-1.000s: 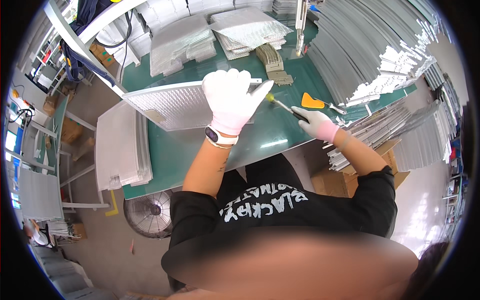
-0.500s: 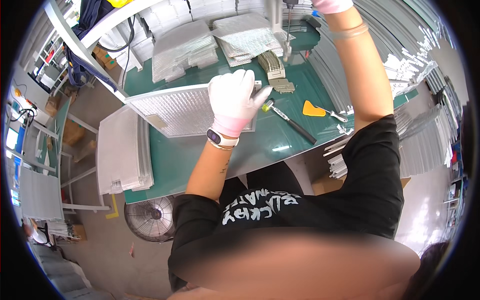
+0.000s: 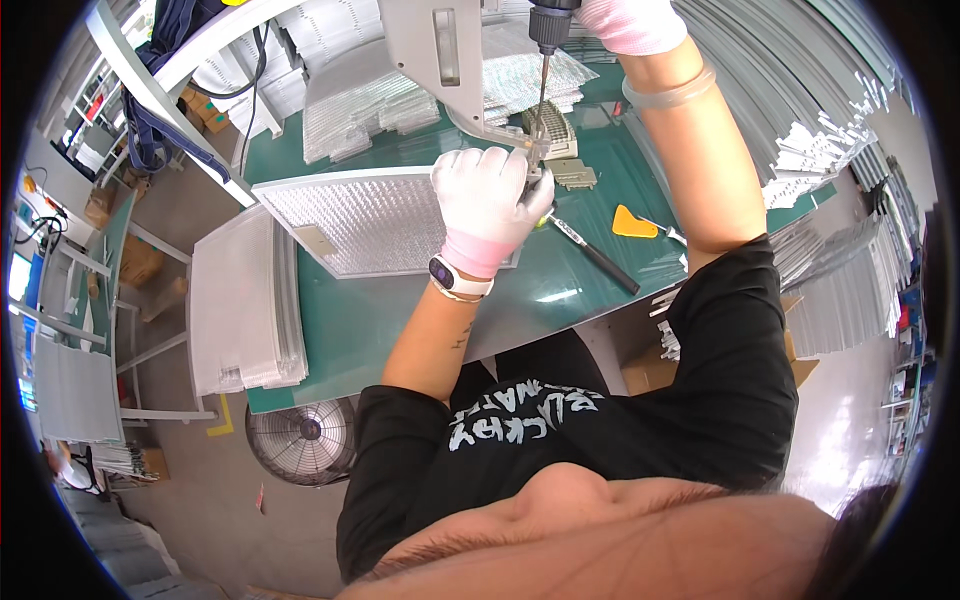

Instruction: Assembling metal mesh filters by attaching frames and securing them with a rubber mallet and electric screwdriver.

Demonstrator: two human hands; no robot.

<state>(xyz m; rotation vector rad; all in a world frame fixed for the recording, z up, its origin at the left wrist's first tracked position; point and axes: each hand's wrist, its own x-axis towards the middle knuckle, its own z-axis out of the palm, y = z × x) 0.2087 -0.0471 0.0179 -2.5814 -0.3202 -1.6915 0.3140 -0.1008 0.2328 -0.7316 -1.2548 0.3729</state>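
Note:
My left hand (image 3: 483,200), in a white and pink glove, is closed on the right end of a silver mesh panel with a light frame (image 3: 370,225). The panel stands tilted on the green table. My right hand (image 3: 635,18), gloved alike, is at the upper edge beside an electric screwdriver (image 3: 552,22). Its fingers are out of view, but it moves together with the tool. The long bit (image 3: 543,95) points down at the panel's corner by my left thumb. A light grey slotted housing (image 3: 435,60) reaches down to the bit's tip.
On the table (image 3: 340,350) lie a black-handled hammer (image 3: 605,262), a yellow scraper (image 3: 632,222) and a beige slotted block (image 3: 557,132). Stacked mesh sheets (image 3: 365,110) are behind, white sheets (image 3: 240,305) at left. A fan (image 3: 300,440) stands below; long profiles (image 3: 800,90) fill the right.
The electric screwdriver and my right hand have come left and nearer, bringing the bit's tip to the panel's corner. The grey housing now shows larger. My left hand has shifted slightly right.

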